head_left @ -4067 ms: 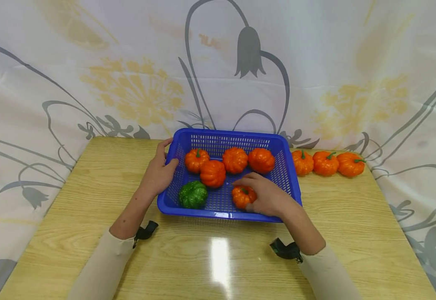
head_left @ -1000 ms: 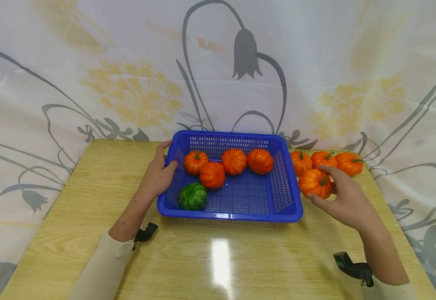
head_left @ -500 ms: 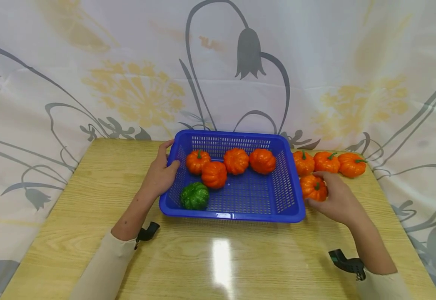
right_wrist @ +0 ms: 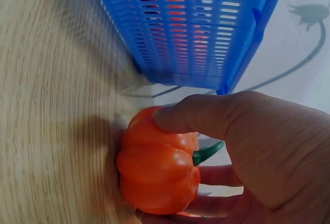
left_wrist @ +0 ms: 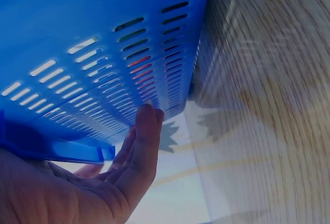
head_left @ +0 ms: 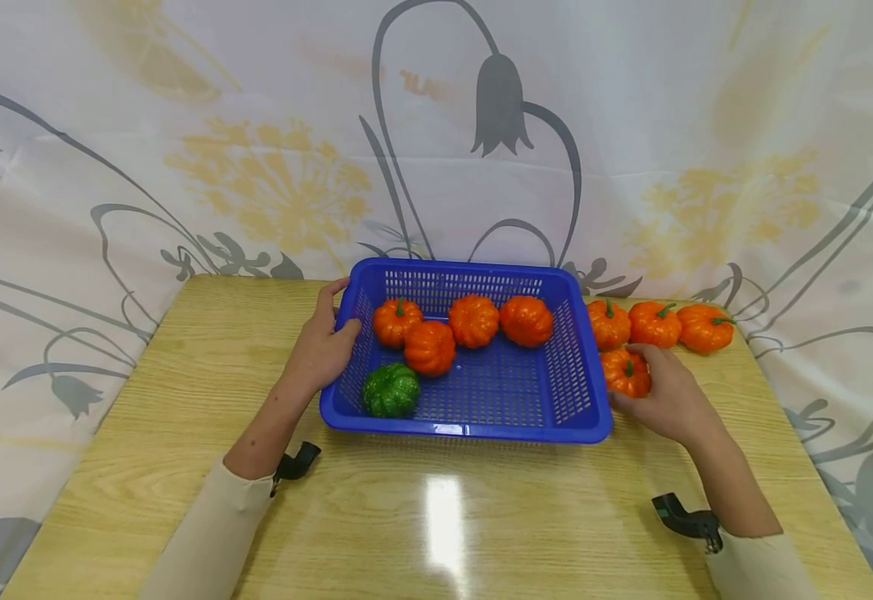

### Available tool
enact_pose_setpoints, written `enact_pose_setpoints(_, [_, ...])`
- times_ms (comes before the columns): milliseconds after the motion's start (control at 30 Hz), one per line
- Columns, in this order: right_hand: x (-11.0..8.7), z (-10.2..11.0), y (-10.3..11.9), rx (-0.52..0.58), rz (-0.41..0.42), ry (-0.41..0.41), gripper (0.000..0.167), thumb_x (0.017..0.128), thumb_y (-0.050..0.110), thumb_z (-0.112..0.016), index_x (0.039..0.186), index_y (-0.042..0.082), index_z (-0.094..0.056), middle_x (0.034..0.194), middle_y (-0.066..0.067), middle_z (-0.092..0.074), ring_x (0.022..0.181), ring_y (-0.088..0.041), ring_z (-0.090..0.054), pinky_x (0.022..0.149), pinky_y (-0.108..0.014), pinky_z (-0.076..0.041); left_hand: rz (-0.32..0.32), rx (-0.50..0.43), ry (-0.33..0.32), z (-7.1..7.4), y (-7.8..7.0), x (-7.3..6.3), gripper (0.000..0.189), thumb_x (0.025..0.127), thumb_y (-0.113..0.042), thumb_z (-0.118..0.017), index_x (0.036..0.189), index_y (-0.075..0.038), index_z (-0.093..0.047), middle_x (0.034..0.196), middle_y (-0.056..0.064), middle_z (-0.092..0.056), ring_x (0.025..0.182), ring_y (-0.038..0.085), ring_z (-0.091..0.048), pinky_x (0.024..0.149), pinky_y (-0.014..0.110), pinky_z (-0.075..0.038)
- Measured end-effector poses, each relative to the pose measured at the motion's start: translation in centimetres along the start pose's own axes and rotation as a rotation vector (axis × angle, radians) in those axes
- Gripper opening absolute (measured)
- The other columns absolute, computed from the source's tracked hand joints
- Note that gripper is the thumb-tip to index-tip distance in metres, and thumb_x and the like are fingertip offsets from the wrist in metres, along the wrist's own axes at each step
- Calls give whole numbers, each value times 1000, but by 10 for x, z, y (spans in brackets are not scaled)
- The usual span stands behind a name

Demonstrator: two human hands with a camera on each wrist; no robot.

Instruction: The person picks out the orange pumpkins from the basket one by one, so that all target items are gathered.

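A blue slotted plastic basket (head_left: pixel 481 432) stands on the table. My left hand (head_left: pixel 322 350) grips its left rim, thumb over the edge and fingers along the outer wall (left_wrist: pixel 98 87). Several small orange pumpkins (head_left: pixel 428 348) and one green pumpkin (head_left: pixel 391 390) lie inside. Just right of the basket, my right hand (head_left: pixel 664 393) holds another orange pumpkin (head_left: pixel 624 372) by its sides. In the right wrist view this pumpkin (right_wrist: pixel 154 170) is at the tabletop, its green stem towards the palm. Part of it is hidden by the thumb and fingers.
Three orange pumpkins (head_left: pixel 654 323) sit in a row at the table's back right, behind my right hand. A patterned curtain (head_left: pixel 436 167) hangs along the back edge of the wooden table (head_left: pixel 346 525). Both wrists wear a black camera mount (head_left: pixel 691 521).
My right hand has taken an orange pumpkin from the basket's front right, carried it right over the rim, then lowered it and shifted it slightly left. The left hand keeps its grip.
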State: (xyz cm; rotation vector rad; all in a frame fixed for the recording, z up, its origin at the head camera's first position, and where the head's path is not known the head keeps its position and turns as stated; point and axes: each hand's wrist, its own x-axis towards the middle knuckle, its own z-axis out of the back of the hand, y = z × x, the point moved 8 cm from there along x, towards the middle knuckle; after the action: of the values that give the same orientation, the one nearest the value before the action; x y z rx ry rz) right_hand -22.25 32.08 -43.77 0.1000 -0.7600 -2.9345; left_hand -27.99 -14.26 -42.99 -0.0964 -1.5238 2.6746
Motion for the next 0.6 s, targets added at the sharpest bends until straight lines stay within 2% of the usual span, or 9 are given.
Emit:
enact_pose_setpoints(433, [0, 0, -3, -24, -7, 25, 84, 91, 26, -81, 150, -17, -40, 146, -45, -44, 132, -64, -43, 109, -77, -34, -7, 7, -7, 0, 0, 0, 65, 108, -21, -48, 168, -24, -23, 127, 20, -65, 93, 39, -73, 76, 44, -56])
enact_pose_setpoints(600, [-4, 7, 5, -19, 18, 0, 82, 91, 26, -82, 150, -15, -42, 145, -43, -47, 126, -62, -48, 102, -75, -41, -11, 10, -12, 1, -1, 0, 65, 108, -21, -48, 168, -24, -24, 127, 20, -65, 92, 37, -73, 76, 43, -56])
